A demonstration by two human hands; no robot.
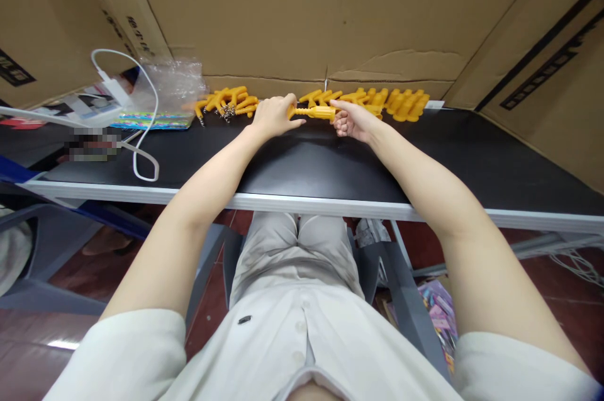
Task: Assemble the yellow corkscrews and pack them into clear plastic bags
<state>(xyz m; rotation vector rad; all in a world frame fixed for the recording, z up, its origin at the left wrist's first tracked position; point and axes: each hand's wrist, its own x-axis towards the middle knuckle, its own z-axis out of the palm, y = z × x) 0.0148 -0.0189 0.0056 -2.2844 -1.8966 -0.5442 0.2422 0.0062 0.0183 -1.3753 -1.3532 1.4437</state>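
Observation:
Between my hands lies a yellow plastic piece (322, 112), held level just above the black tabletop, with a thinner ridged stem on its left and a thicker barrel on its right. My left hand (275, 116) is closed around the stem end, its thumb pointing right; that end is hidden by the fingers. Curled fingers and thumb of my right hand (353, 121) grip the barrel end. Left of my left hand sit several yellow branching pieces (226, 99) with small metal chains. Behind and right of my right hand, similar yellow pieces (406, 105) stand or lie in a row.
Cardboard walls (283, 17) enclose the back and sides of the black table (321, 168). At left are a white cable (155, 99), a clear plastic bag (172, 83) and a stack of colourful sheets (155, 121). A metal edge (311, 203) runs along the front.

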